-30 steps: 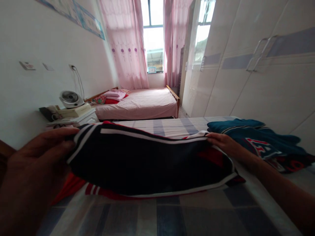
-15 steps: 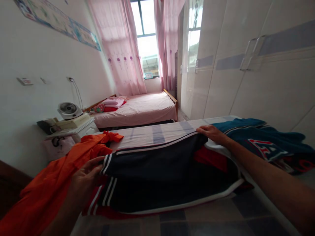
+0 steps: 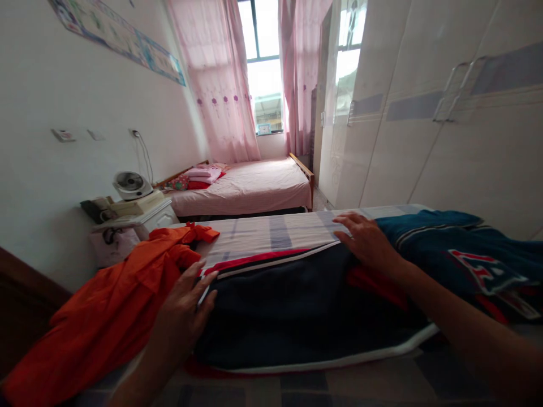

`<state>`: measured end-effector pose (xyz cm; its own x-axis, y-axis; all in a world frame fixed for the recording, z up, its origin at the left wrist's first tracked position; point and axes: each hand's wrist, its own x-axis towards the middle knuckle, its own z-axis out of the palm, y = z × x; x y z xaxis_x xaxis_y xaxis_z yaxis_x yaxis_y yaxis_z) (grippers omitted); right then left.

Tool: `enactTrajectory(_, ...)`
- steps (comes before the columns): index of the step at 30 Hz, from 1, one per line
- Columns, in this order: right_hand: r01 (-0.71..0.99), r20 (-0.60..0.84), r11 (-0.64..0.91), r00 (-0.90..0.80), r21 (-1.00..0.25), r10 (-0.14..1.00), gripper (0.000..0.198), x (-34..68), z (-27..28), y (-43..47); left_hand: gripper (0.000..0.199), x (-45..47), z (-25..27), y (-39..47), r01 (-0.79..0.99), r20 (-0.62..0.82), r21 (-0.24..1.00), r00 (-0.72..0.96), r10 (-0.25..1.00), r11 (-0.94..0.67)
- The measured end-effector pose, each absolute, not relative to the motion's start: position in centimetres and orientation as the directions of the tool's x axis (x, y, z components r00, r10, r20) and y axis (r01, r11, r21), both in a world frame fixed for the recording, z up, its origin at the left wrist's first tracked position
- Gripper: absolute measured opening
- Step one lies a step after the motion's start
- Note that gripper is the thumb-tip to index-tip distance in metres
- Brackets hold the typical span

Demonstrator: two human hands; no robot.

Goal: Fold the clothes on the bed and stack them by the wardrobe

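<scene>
A dark navy garment point(image 3: 280, 311) with white stripes and red parts is spread across the bed in front of me. At its left end, my left hand point(image 3: 184, 308) rests with fingers apart over the striped edge. My right hand point(image 3: 360, 237) is at the upper right corner of the garment, its fingers spread and not pinching the cloth. Close to my left hand lies an orange garment point(image 3: 114, 305). Beyond my right forearm is a teal garment point(image 3: 436, 232) bearing a large red and white letter. My forearm hides part of the navy garment's right end.
The near bed has a checked sheet point(image 3: 254, 232). Behind it stands a second bed point(image 3: 263, 183) with folded pink cloths point(image 3: 206, 174). A small fan point(image 3: 131, 183) sits on a box on the white cabinet point(image 3: 159, 217) at left. Tall wardrobe doors point(image 3: 407, 113) line the right.
Both hands have loosened from their grip on the navy garment's far edge, and the fingers now spread. That edge lies lower, with a red strip showing along it. The view has shifted slightly left.
</scene>
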<state>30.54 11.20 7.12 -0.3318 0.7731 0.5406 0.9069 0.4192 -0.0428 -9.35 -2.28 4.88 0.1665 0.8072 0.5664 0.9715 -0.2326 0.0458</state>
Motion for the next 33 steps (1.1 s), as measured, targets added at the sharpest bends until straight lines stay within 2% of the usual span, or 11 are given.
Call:
enactTrajectory(2,0.868,0.556,0.495,-0.432,0.042,0.710,0.043,29.1,5.4,9.9,0.042,-8.1,3.9,-2.3,0.963,0.496,-0.039,0.250,0.832,-0.267)
enactTrajectory(4,0.861,0.491,0.502,-0.471,0.077,0.733,0.044,28.6,2.5,9.5,0.045,-7.3,2.6,-2.1,0.962,0.401,-0.083,0.272,0.875,-0.260)
enactTrajectory(7,0.877,0.339,0.475,-0.468,0.070,0.816,0.048,29.4,-1.8,10.5,0.048,-6.9,1.2,-1.8,0.978,0.322,-0.058,0.208,0.924,-0.200)
enactTrajectory(9,0.881,0.307,0.464,-0.469,0.093,0.828,0.052,30.1,-3.3,11.6,0.049,-6.9,0.9,-1.8,0.985,0.319,-0.027,0.169,0.933,-0.169)
enactTrajectory(17,0.876,0.352,0.469,-0.477,0.115,0.805,0.053,30.1,-1.9,11.7,0.049,-6.9,1.1,-2.1,0.984,0.350,0.027,0.154,0.924,-0.175)
enactTrajectory(20,0.900,0.448,0.429,-0.418,0.083,0.790,0.053,30.5,0.2,9.7,0.048,-7.0,0.9,-2.1,0.982,0.368,0.031,0.164,0.915,-0.188)
enactTrajectory(23,0.950,0.505,0.312,-0.272,0.005,0.819,0.051,31.9,2.0,6.7,0.048,-7.2,0.8,-2.1,0.978,0.374,0.036,0.178,0.910,-0.207)
enactTrajectory(27,0.978,0.457,0.103,-0.010,-0.180,0.889,0.052,35.0,1.8,2.5,0.049,-7.3,0.7,-2.0,0.975,0.373,0.044,0.188,0.909,-0.219)
enactTrajectory(30,0.939,0.354,-0.068,0.194,-0.338,0.915,0.059,37.3,0.8,0.8,0.049,-7.4,0.5,-1.9,0.973,0.376,0.041,0.194,0.906,-0.226)
enactTrajectory(33,0.798,0.149,-0.254,0.392,-0.546,0.908,0.062,39.0,0.3,0.8,0.049,-7.4,0.6,-1.9,0.976,0.359,0.019,0.197,0.912,-0.218)
